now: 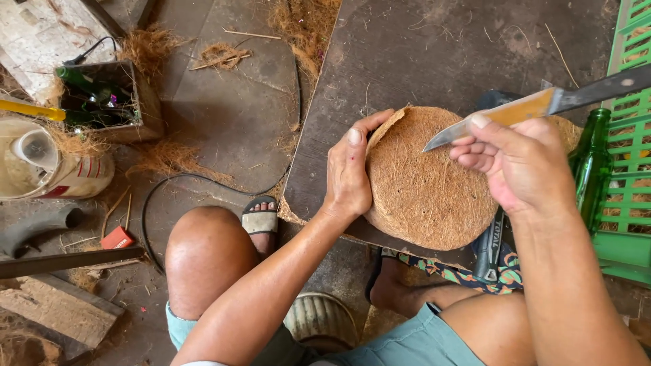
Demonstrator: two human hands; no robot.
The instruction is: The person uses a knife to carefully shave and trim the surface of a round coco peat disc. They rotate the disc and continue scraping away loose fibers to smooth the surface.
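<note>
A round brown coconut-fibre disc (424, 190) lies on a dark board (407, 61). My left hand (349, 169) presses against the disc's left edge, thumb up along the rim. My right hand (519, 166) rests over the disc's right side and holds a knife (536, 105) with a yellowish handle section and dark blade end. The knife's point touches the disc's upper surface near the middle.
A green glass bottle (590, 169) stands right of the disc beside a green plastic crate (630, 135). A box with bottles (102, 98), a white appliance (41, 163), loose fibre, a black cable (203, 179) and wood planks (61, 308) lie on the floor at left.
</note>
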